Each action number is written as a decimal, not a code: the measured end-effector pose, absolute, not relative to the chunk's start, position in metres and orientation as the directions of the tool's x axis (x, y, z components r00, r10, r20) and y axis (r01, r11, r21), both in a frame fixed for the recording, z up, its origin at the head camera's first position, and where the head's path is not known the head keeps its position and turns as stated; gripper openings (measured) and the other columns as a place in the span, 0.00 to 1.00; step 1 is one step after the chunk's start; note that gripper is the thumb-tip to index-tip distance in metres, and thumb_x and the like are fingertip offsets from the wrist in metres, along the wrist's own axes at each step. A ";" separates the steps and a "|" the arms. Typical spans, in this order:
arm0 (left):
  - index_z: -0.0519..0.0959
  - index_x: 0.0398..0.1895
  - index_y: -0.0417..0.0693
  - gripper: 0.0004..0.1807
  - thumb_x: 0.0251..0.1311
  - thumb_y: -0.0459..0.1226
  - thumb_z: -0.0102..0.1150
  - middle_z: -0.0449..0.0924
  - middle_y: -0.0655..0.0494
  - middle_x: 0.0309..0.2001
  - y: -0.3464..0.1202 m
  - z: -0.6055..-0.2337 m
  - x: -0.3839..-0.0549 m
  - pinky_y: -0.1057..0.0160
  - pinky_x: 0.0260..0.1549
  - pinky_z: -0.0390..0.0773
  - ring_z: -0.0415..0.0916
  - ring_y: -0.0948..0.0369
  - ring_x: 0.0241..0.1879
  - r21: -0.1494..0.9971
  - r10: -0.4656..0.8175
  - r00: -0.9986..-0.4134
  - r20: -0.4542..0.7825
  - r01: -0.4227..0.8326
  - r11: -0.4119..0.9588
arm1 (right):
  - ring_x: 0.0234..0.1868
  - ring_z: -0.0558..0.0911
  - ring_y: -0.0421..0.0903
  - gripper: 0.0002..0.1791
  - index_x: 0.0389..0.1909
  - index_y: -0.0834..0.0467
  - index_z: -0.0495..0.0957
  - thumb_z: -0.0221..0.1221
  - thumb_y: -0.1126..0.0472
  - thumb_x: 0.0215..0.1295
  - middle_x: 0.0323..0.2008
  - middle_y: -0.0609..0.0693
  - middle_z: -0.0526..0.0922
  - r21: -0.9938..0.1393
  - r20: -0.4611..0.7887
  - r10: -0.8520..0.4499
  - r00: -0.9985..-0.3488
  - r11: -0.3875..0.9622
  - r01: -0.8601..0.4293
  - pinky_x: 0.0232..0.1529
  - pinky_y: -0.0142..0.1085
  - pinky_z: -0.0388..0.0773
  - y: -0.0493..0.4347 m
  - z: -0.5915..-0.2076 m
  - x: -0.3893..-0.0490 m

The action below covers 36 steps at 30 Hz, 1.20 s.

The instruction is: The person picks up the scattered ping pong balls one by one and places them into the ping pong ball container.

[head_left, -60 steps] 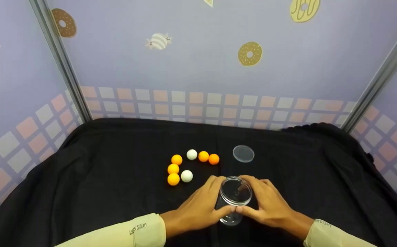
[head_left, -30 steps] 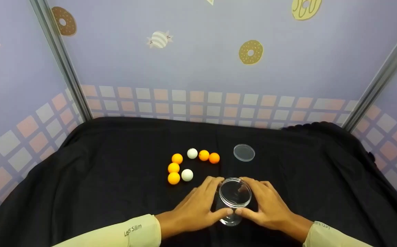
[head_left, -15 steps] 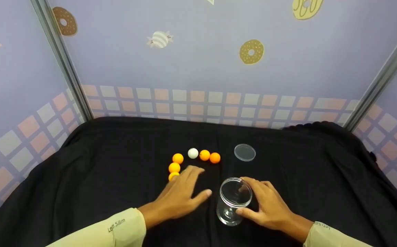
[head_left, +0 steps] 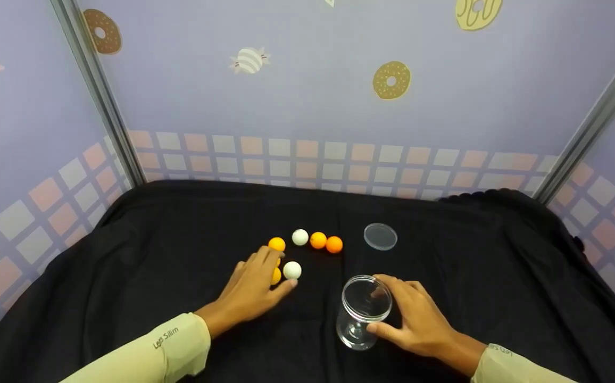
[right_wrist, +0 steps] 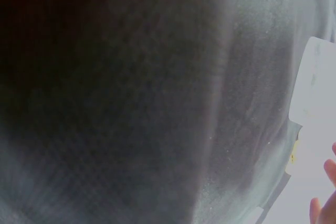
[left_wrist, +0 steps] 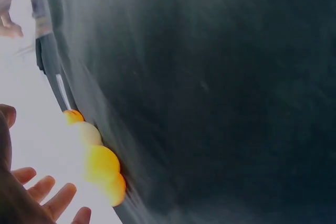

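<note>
A clear plastic jar (head_left: 357, 325) stands upright on the black cloth, its mouth uncovered and nothing visible inside. My right hand (head_left: 419, 319) holds it from the right, thumb in front and fingers round the back. My left hand (head_left: 251, 287) hovers over orange table tennis balls (head_left: 276, 244) and partly hides two of them. Beside its thumb lies a white ball (head_left: 292, 270). In the left wrist view the fingers (left_wrist: 60, 200) are spread, apart from the orange ball (left_wrist: 102, 162). The right wrist view shows mostly dark cloth, with some fingertips (right_wrist: 329, 171) at the edge.
Behind the left hand sit another white ball (head_left: 300, 237) and two orange balls (head_left: 334, 244) in a row. A clear round lid (head_left: 380, 236) lies flat behind the jar. Black cloth (head_left: 180, 239) covers the table, with patterned walls (head_left: 307, 96) around it.
Both hands held the jar at first. My left hand has let go and moved left to the balls. The right hand keeps its hold, and the jar stays in place.
</note>
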<state>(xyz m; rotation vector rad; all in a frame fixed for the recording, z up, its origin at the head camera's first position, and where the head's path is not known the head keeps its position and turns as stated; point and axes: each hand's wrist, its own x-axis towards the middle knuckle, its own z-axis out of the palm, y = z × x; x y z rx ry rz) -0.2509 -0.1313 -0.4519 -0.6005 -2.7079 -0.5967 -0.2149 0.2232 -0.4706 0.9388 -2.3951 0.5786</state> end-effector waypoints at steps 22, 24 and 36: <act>0.72 0.65 0.50 0.31 0.66 0.57 0.62 0.73 0.56 0.52 -0.148 -0.475 -0.264 0.53 0.41 0.70 0.73 0.57 0.44 0.291 0.308 -0.915 0.261 0.379 0.879 | 0.52 0.82 0.41 0.47 0.69 0.54 0.71 0.72 0.35 0.51 0.55 0.44 0.84 -0.194 0.616 -0.503 -0.607 0.650 -0.735 0.53 0.41 0.71 0.223 -0.472 -0.216; 0.72 0.65 0.50 0.32 0.65 0.56 0.63 0.73 0.55 0.52 -0.148 -0.476 -0.264 0.53 0.40 0.70 0.73 0.56 0.44 0.279 0.308 -0.916 0.258 0.376 0.884 | 0.52 0.82 0.41 0.47 0.69 0.54 0.71 0.72 0.35 0.51 0.56 0.44 0.83 -0.192 0.616 -0.502 -0.607 0.652 -0.734 0.53 0.41 0.71 0.223 -0.472 -0.215; 0.74 0.61 0.54 0.26 0.66 0.54 0.64 0.73 0.57 0.43 -0.148 -0.479 -0.266 0.56 0.34 0.68 0.70 0.57 0.37 0.224 0.340 -0.906 0.253 0.396 0.890 | 0.55 0.82 0.42 0.48 0.70 0.53 0.69 0.71 0.35 0.52 0.60 0.44 0.81 -0.229 0.564 -0.500 -0.657 0.670 -0.707 0.56 0.44 0.71 0.223 -0.471 -0.213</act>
